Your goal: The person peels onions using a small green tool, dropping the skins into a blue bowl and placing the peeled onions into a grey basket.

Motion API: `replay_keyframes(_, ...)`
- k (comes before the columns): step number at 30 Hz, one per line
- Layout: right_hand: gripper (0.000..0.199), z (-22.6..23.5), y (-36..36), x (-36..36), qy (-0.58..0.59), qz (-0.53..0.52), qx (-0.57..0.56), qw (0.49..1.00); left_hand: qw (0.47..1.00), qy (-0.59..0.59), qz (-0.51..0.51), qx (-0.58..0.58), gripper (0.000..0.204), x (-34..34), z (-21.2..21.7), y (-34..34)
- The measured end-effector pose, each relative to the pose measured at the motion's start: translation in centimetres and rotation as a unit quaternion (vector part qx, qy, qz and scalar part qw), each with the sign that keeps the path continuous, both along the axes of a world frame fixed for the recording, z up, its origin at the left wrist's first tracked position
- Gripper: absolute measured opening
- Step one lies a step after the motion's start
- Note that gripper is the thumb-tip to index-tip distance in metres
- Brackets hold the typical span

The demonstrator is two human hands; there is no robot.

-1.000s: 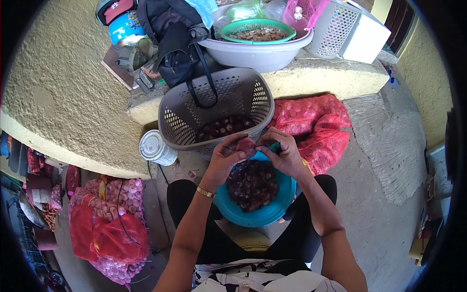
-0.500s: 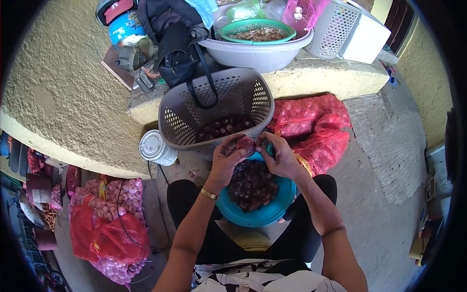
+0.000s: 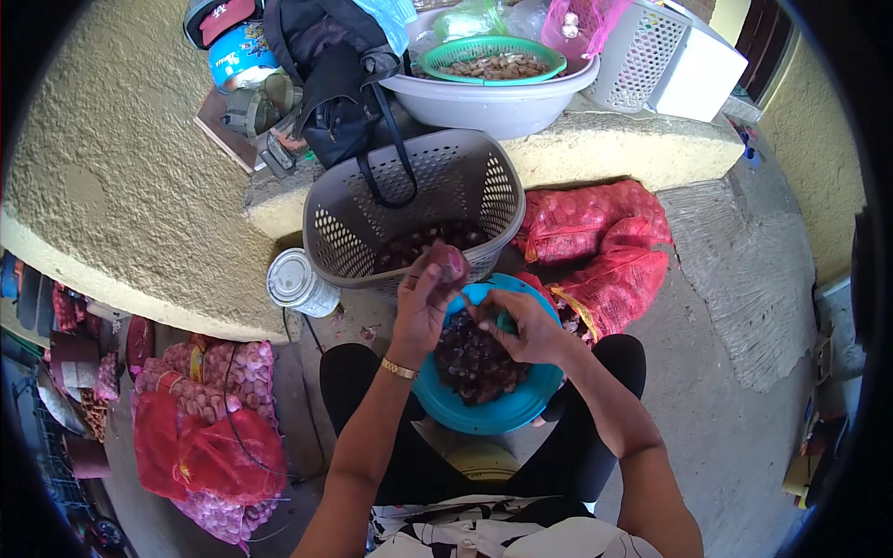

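Note:
In my left hand (image 3: 416, 312), a red onion (image 3: 450, 262) is held up between thumb and fingers, over the near rim of the grey-brown laundry-style basket (image 3: 326, 246). My right hand (image 3: 528, 327) is closed around a small tool with a green handle (image 3: 506, 322); its tip is hard to make out. Both hands are above a blue basin (image 3: 484, 420) between my knees, heaped with dark purple onion skins (image 3: 479, 363). Peeled-looking red onions (image 3: 433, 244) lie at the bottom of the basket.
Red mesh sacks of onions (image 3: 614, 251) lie right of the basket. A lidded can (image 3: 302, 282) stands to its left, and a sack of garlic (image 3: 246, 372) sits farther left. On the ledge are a black bag (image 3: 335, 107) and a wide tub (image 3: 484, 107) holding a green strainer (image 3: 549, 69).
My hands have moved apart. The left has lifted and turned the onion toward the basket, while the right has drawn down over the basin with the green-handled tool.

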State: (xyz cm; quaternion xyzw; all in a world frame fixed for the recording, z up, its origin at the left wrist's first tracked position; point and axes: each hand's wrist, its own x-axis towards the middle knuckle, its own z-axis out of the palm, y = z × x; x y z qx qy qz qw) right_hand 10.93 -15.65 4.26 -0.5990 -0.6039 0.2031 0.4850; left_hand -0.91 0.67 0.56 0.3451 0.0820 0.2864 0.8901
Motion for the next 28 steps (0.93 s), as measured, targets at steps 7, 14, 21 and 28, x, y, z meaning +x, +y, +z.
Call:
replay_keyframes(7,0.031,-0.6,-0.3,0.2,-0.005,0.017,-0.105,0.994,0.995,-0.081,-0.03,-0.045,0.046,-0.7,-0.2,1.1)
replay_keyframes(14,0.025,-0.3,0.5,0.5,0.017,-0.023,-0.003,1.0,0.99,-0.088,-0.065,-0.085,0.042,-0.5,0.2,0.6)
replay_keyframes(21,0.019,0.9,-0.1,0.9,-0.011,0.02,-0.116,0.993,0.991,-0.095,-0.074,-0.053,0.045,-0.6,-0.2,0.6)
replay_keyframes(28,0.03,0.1,-0.3,1.6,-0.002,0.03,-0.087,0.996,0.994,-0.076,-0.077,0.001,0.044,-0.3,-1.1,0.8)
